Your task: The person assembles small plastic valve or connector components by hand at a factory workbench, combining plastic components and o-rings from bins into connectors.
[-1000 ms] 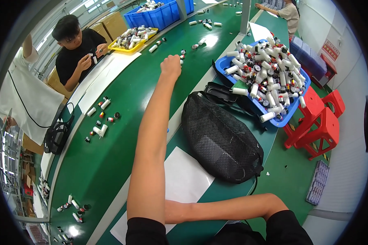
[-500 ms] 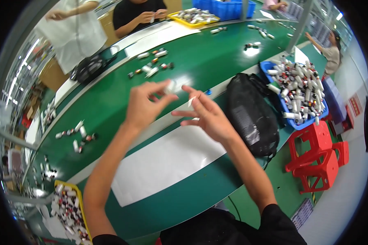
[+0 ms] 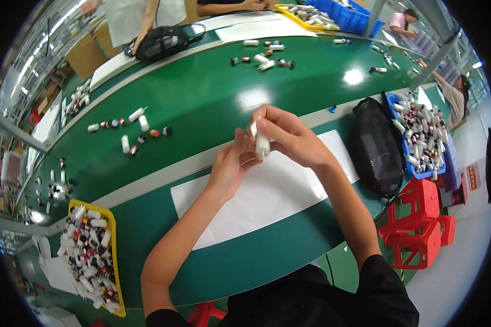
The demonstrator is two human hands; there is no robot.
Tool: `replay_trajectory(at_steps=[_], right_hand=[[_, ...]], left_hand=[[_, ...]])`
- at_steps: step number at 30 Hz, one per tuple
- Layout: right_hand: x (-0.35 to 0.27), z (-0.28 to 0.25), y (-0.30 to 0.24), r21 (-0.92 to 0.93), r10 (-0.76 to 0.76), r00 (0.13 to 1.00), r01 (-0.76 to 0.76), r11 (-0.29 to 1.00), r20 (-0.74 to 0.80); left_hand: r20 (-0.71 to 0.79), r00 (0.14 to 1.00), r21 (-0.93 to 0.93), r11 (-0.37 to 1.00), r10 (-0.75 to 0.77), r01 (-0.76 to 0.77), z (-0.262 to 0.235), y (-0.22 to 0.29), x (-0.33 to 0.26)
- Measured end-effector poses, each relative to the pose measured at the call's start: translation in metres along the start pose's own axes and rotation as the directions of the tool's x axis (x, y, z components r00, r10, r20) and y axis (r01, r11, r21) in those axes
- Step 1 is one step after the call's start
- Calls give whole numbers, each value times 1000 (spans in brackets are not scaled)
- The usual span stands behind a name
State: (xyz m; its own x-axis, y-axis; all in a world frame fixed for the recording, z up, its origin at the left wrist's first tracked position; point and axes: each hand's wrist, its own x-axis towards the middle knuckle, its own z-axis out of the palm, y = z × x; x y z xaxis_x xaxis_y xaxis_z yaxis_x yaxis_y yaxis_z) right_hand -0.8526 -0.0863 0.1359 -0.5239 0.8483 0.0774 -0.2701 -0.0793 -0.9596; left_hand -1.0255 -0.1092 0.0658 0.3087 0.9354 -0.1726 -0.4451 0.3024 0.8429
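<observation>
Between my hands, above the white sheet, is a small white cylindrical bottle (image 3: 263, 145), tilted, its lower end toward me. My right hand (image 3: 294, 136) is closed on its upper part, thumb in front and fingers curled behind. Under that thumb shows a small flat white piece (image 3: 253, 128), perhaps a sticker; its exact kind is unclear. From the left, the fingers of my left hand (image 3: 229, 169) close around the bottle's side and lower end. Part of their grip is hidden. The white sheet (image 3: 256, 201) lies on the green table beneath both hands.
A yellow tray (image 3: 116, 256) full of small bottles is at the left, a blue bin (image 3: 420, 173) of them at the right. Next to that bin lies a black bag (image 3: 379, 147). Loose bottles (image 3: 143, 123) lie on the green belt (image 3: 202, 92). Red stools (image 3: 420, 240) stand right; co-workers sit across.
My hands, apart before, have come together around the white bottle. The view has shifted, so the yellow tray shows more fully. The co-worker's hand across the belt has lowered to a black bag.
</observation>
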Motion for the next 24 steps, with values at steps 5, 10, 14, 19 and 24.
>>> replay_trajectory(at_steps=[5, 10, 14, 19, 24], right_hand=[[-18, 17, 3, -482, 262, 956, -170, 860, 129], [-32, 19, 19, -557, 103, 992, -46, 829, 71], [-34, 16, 28, -532, -22, 989, 99, 841, 149], [-37, 18, 35, -321, -137, 988, 154, 934, 74], [-37, 17, 33, -386, -165, 980, 195, 902, 111]], left_hand=[[30, 994, -208, 973, 106, -97, -17, -2, 12], [156, 978, -170, 979, 139, -112, -20, -8, 14], [236, 966, -281, 959, 108, -39, -24, -8, 13], [146, 974, -241, 961, 173, -135, -25, -8, 9], [143, 950, -173, 952, 277, -252, -22, -6, 6]])
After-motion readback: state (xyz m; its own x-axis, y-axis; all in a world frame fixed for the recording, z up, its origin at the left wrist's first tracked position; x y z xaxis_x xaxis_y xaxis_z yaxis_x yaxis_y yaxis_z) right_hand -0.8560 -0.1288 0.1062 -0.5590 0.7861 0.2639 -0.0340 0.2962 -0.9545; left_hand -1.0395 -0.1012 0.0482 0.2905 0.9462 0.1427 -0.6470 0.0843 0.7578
